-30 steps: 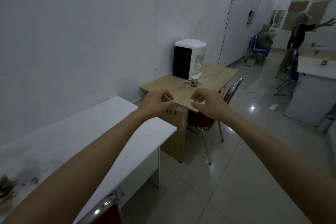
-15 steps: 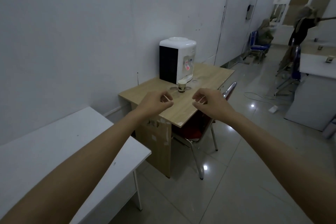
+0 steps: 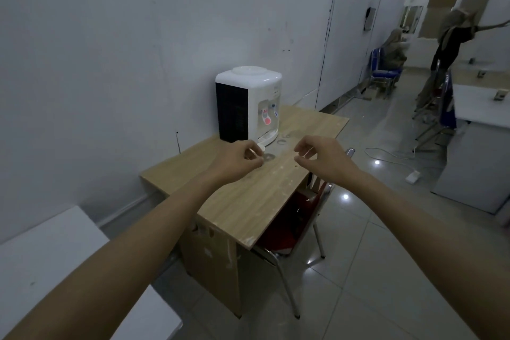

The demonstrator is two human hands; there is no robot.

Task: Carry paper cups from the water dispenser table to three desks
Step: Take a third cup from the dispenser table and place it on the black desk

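A paper cup (image 3: pixel 259 149) on the wooden table (image 3: pixel 248 210) is reached by the left hand (image 3: pixel 236 159); only its rim shows past the curled fingers, so contact cannot be told. The right hand (image 3: pixel 320 159) hangs beside it, loosely curled, empty. The cup should be pinched low and lifted level.

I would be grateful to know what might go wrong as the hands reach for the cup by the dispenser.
1. The cup is almost hidden behind the left hand, so its fingers may knock it over.
2. The cup stands right by the dispenser; a hasty grab could bump that.
3. The chair juts from under the table and might catch a leg.
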